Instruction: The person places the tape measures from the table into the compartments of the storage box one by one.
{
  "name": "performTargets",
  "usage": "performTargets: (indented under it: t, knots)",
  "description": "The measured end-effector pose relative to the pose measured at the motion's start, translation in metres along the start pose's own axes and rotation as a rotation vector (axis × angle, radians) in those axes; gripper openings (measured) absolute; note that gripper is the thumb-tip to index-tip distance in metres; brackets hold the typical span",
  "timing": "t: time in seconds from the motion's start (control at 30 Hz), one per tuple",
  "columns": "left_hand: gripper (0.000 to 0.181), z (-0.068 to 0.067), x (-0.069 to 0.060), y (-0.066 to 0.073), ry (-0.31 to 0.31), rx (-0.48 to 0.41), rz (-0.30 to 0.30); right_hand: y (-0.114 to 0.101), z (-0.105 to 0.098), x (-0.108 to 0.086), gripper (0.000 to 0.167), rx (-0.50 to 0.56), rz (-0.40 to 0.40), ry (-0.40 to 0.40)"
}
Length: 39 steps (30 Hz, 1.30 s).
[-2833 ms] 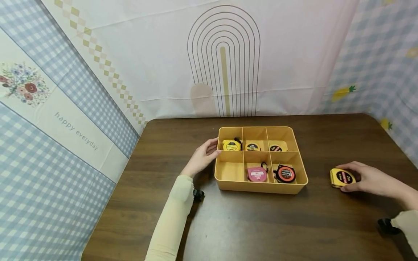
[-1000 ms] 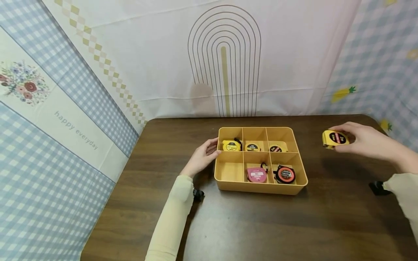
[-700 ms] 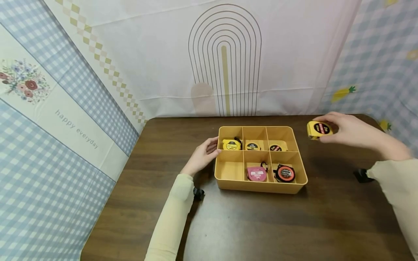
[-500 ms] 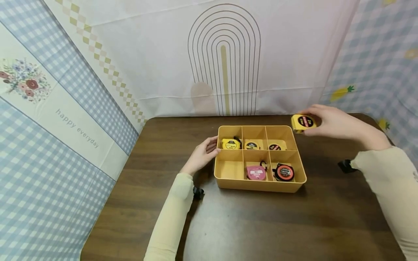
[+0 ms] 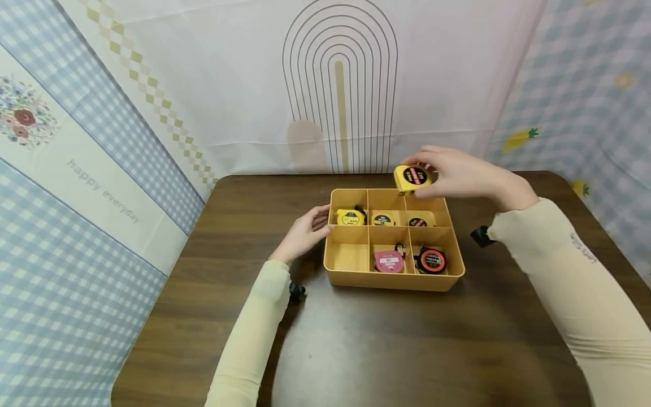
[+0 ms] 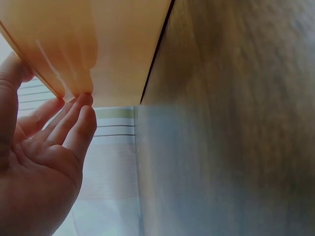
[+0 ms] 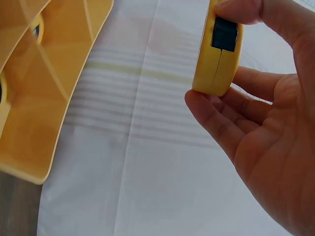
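My right hand point(image 5: 455, 172) holds a yellow tape measure point(image 5: 413, 178) between thumb and fingers, above the back edge of a yellow divided box point(image 5: 394, 281). In the right wrist view, the tape measure point(image 7: 216, 64) is edge-on, with a dark button on its side. The left hand point(image 5: 303, 233) grips the box's left side, with the thumb at the rim and fingertips against the outer wall point(image 6: 118, 59). The back row holds yellow tape measures point(image 5: 351, 217), point(image 5: 383, 219), point(image 5: 420, 219). In front lie a pink tape measure point(image 5: 389, 262) and a black-and-red tape measure point(image 5: 432, 261).
The box stands on a dark wooden table point(image 5: 356, 345); its front left compartment point(image 5: 347, 251) shows a bare floor. A printed cloth point(image 5: 244, 90) hangs behind the table and along both sides. Black wrist devices point(image 5: 297, 291) sit at both wrists.
My right hand has lifted the yellow tape measure from the table at the right and carried it left over the box's back edge. The left hand has stayed at the box.
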<state>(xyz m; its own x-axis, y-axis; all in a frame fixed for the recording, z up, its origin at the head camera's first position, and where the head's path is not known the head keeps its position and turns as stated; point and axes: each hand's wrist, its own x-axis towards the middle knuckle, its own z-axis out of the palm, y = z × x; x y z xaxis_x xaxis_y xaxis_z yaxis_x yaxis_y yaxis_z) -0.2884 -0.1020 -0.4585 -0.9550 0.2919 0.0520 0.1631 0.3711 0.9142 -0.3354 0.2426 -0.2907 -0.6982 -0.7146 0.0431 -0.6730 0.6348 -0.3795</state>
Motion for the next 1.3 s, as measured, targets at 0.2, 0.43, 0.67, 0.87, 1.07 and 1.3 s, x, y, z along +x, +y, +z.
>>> performTargets:
  t: [0.2, 0.43, 0.67, 0.87, 1.07, 1.3]
  knots:
    - [0.057, 0.004, 0.005, 0.003, -0.015, -0.004, 0.008, -0.016, 0.004, 0.012, 0.059, 0.025, -0.072, -0.015]
    - [0.056, 0.006, 0.009, 0.007, -0.035, 0.008, -0.008, -0.035, 0.017, 0.028, 0.057, 0.010, -0.133, -0.091]
    - [0.054, 0.006, 0.004, 0.008, 0.004, 0.000, -0.034, -0.057, 0.026, 0.043, 0.057, 0.010, -0.210, -0.188]
    - [0.054, 0.010, 0.001, 0.006, -0.007, -0.014, -0.028, -0.063, 0.035, 0.043, 0.057, 0.019, -0.222, -0.239]
    - [0.055, 0.013, 0.000, 0.005, -0.017, 0.002, -0.043, -0.062, 0.047, 0.045, 0.058, 0.018, -0.249, -0.263]
    - [0.053, 0.013, 0.002, 0.003, -0.002, 0.008, -0.027, -0.066, 0.064, 0.050, 0.061, -0.021, -0.267, -0.348]
